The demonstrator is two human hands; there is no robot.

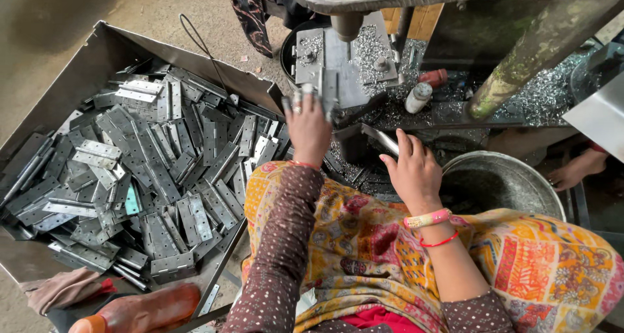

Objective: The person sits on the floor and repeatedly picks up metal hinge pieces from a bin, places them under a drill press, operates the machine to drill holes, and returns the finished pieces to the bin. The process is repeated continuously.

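Note:
My left hand (307, 128) reaches forward and pinches a grey metal hinge (327, 89), holding it upright on the steel fixture plate (328, 53) under the round press ram (346, 26). My right hand (415, 173) rests nearer me on a dark metal lever (380, 138), fingers curled over it. A big sheet-metal tray (84, 56) at my left is heaped with several flat grey hinges (156, 170).
A round steel bowl (507, 177) sits at the right by my right wrist. Metal shavings (546, 95) cover the machine bed, with a small white bottle (418, 97) on it. A green-stained post (539, 47) rises at the right. A bare foot (575, 170) shows at far right.

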